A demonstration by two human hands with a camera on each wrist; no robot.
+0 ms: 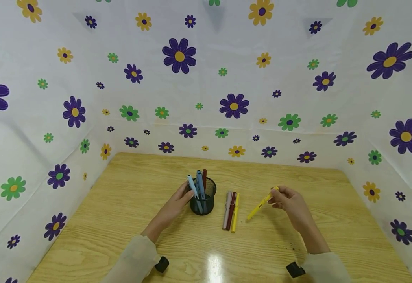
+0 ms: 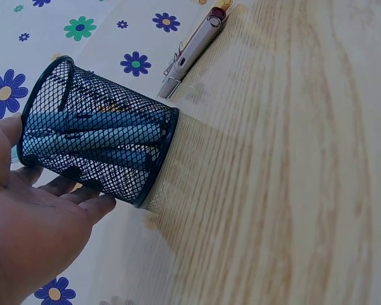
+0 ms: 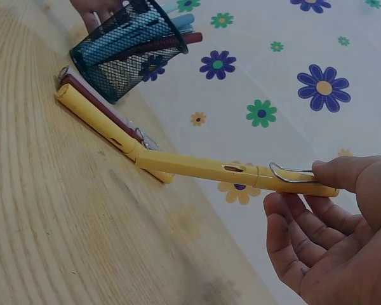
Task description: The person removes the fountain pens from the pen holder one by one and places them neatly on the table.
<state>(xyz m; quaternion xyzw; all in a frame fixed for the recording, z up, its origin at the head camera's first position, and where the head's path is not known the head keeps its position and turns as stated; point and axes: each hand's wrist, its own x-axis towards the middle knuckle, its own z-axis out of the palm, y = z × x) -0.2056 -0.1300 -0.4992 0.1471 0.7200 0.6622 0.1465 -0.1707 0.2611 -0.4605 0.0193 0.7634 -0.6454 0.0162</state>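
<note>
A black mesh pen holder (image 1: 209, 204) stands upright on the table, with light blue, blue and dark red pens (image 1: 200, 182) in it. My left hand (image 1: 176, 203) holds it from the left, thumb at the rim and fingers along the mesh side (image 2: 41, 216). My right hand (image 1: 292, 206) pinches a yellow pen (image 1: 261, 205) by its clip end between thumb and fingers (image 3: 330, 235); the pen slants down and left. Between the hands, a grey pen (image 1: 226, 212), a dark red pen (image 1: 231, 211) and another yellow pen (image 1: 235, 214) lie side by side.
The wooden table (image 1: 121, 196) meets a white flower-patterned cloth (image 1: 206, 90) at the back and both sides. Small dark specks (image 1: 290, 247) lie on the wood near my right forearm. Black devices sit at both wrists.
</note>
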